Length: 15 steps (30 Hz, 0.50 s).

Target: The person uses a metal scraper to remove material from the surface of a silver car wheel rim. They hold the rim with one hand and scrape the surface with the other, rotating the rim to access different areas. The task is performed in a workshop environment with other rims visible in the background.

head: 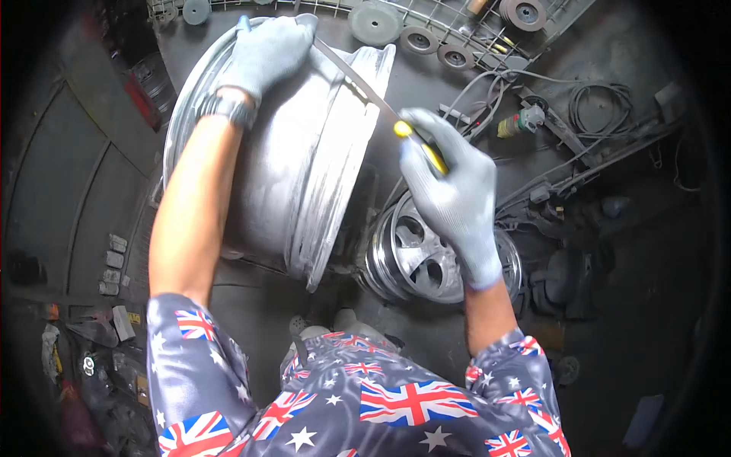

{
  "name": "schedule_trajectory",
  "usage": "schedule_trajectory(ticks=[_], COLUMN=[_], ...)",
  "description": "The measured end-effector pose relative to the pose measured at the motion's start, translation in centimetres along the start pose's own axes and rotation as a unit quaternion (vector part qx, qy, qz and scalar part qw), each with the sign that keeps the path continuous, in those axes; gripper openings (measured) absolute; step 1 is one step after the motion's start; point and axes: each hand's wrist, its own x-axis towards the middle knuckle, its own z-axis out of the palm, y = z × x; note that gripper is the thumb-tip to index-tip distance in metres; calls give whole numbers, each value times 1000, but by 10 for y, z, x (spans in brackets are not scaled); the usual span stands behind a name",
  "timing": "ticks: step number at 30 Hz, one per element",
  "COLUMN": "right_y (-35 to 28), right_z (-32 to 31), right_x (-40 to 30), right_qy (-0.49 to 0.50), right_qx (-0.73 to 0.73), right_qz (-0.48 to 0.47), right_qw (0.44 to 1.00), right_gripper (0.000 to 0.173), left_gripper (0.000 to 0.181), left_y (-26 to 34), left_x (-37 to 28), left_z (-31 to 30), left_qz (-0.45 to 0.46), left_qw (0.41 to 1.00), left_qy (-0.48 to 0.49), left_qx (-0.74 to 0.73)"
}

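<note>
A large silver metal wheel rim (274, 188) stands tilted on its side before me, its barrel facing me. My left hand (271, 54), in a grey knit glove, grips the far upper part of this rim. My right hand (457, 177), gloved alike, holds a flat file (365, 88) by its yellow-and-black handle (434, 159). The file's blade slants across the rim's right flange. Its far end reaches the left fingertips; whether they pinch it is hidden.
A second alloy wheel (425, 257) sits low at right, partly behind my right forearm. Abrasive discs (375, 23) lie along a wire rack (434, 8) at the back. An angle grinder (522, 121) and coiled cable (599, 108) are at right. Bagged clutter (94, 328) lies lower left.
</note>
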Motion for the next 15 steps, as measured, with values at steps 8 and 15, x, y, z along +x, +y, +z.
schedule_trajectory(ticks=[8,15], right_y=[-30,-5], right_z=[-45,-3], right_x=[-102,-15], right_qy=[-42,-4], right_qx=[-3,19], right_qz=[60,40], right_qw=[997,999], right_gripper=[35,33], left_gripper=[16,14], left_y=[65,1], left_x=[-65,11], left_z=[-34,19], left_qz=[113,57], left_qw=[978,998], left_qy=[162,19], left_qx=[-68,-26])
